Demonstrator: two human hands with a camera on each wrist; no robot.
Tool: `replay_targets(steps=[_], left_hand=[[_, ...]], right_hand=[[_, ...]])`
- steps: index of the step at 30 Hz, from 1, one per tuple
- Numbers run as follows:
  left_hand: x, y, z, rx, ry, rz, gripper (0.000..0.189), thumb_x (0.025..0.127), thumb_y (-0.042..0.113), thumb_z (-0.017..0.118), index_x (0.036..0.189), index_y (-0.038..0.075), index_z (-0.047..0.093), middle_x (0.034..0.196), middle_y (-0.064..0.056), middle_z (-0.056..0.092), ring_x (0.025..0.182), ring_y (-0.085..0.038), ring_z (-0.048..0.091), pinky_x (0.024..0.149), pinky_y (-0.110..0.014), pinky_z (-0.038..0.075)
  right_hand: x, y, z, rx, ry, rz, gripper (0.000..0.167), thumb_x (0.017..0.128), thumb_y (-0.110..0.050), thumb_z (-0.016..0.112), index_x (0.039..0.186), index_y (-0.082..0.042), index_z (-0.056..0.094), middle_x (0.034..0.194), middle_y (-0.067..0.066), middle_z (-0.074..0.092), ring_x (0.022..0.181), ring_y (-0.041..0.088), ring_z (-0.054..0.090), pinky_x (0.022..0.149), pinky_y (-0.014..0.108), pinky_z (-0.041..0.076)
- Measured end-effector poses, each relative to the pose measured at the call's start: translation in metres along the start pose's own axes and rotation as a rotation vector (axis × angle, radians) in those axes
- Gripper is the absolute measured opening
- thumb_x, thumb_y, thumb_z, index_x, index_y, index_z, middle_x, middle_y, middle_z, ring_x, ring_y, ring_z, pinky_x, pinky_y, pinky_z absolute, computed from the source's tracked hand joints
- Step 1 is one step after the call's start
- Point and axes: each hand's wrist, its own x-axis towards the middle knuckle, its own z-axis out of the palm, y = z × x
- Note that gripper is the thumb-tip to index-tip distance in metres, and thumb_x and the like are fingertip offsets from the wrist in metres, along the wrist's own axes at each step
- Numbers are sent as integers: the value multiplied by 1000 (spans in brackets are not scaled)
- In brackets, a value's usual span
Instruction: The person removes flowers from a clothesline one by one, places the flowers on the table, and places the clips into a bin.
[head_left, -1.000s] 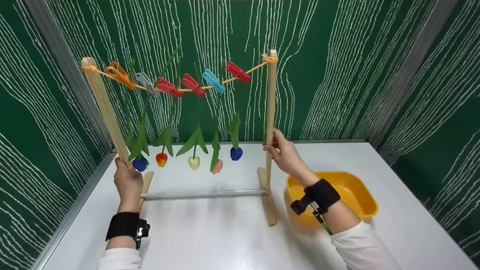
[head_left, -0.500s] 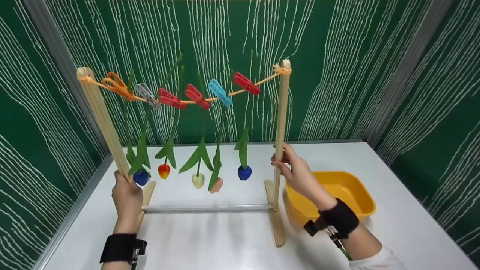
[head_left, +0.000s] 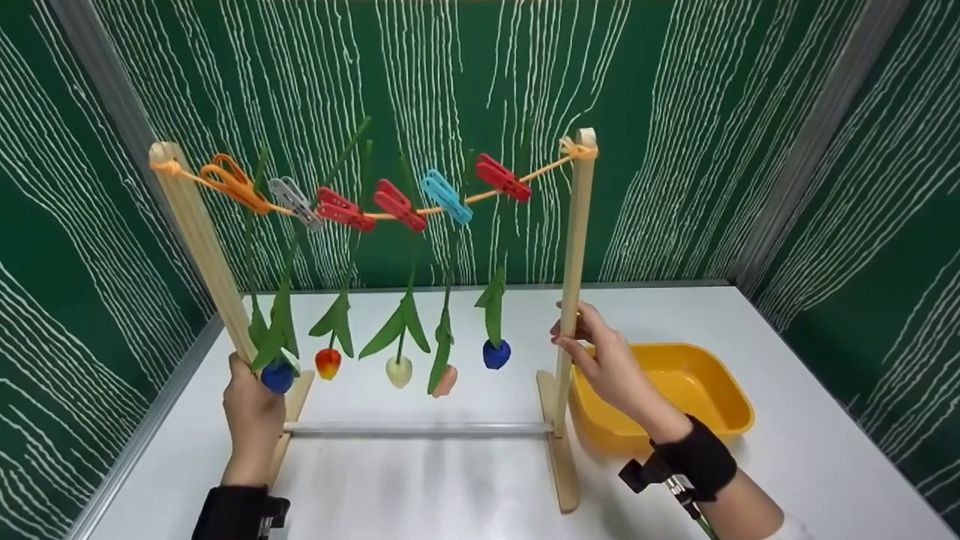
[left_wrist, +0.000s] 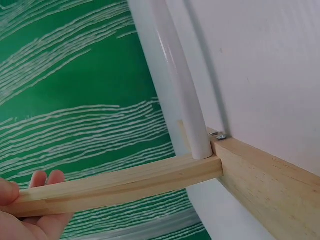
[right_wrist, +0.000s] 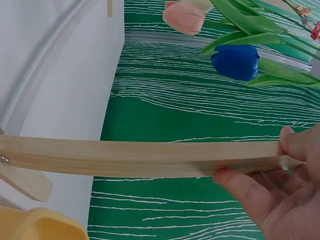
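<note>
A yellow basin point(head_left: 701, 384) sits right in the head view, its inner floor visible. At centre stands a wooden rack point(head_left: 420, 428) hung with tulips point(head_left: 399, 372); the left hand point(head_left: 253, 409) grips one post, the right hand point(head_left: 609, 369) pinches the other. The left wrist view alone reveals two screws point(left_wrist: 221, 137) beside the rod's end.

The basin point(head_left: 697, 382) sits right of the rack point(head_left: 420, 428).

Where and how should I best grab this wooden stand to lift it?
Probably by its left post and right post together, below mid-height, coming from the outer sides: both are slim and straight, and flowers hang between them.
</note>
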Motion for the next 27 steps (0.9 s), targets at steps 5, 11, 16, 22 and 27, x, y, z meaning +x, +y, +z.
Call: replay_targets(steps=[5, 11, 16, 22, 27], left_hand=[[0, 2, -2, -55, -41, -12, 41, 102, 19, 37, 139, 3, 28, 118, -25, 56, 89, -34, 54, 71, -43, 45], [-17, 22, -5, -204, 211, 103, 75, 85, -15, 44, 149, 8, 11, 151, -18, 16, 140, -28, 19, 114, -46, 17], [-44, 68, 5, -274, 536, 583, 65, 69, -21, 47, 130, -8, 31, 147, -23, 21, 140, -28, 17, 115, -42, 13], [-74, 140, 36, -383, 220, 959, 43, 77, -8, 46, 121, -11, 45, 128, -23, 47, 126, -27, 42, 109, -36, 31], [-79, 189, 66, -422, -70, 864, 50, 87, -3, 53, 135, -4, 40, 140, -16, 43, 132, -26, 40, 110, -35, 31]], right_hand=[[1, -2, -5, 10, -43, 60, 51, 89, -3, 60, 136, -7, 40, 107, 12, 62, 97, 22, 63, 87, 39, 51], [12, -15, -23, -11, -74, 23, 67, 86, -1, 65, 144, -9, 32, 120, 15, 61, 105, 28, 62, 79, 34, 54], [36, -59, -55, -151, 74, -194, 90, 82, -4, 70, 152, -11, 12, 140, 14, 45, 121, 27, 50, 86, 25, 50], [75, -137, -86, -355, 217, -649, 66, 79, -6, 73, 137, -1, 41, 141, 15, 43, 129, 31, 41, 105, 37, 37], [110, -179, -88, -556, 129, -805, 36, 84, -5, 68, 118, -1, 60, 125, 16, 58, 120, 31, 48, 105, 38, 37]])
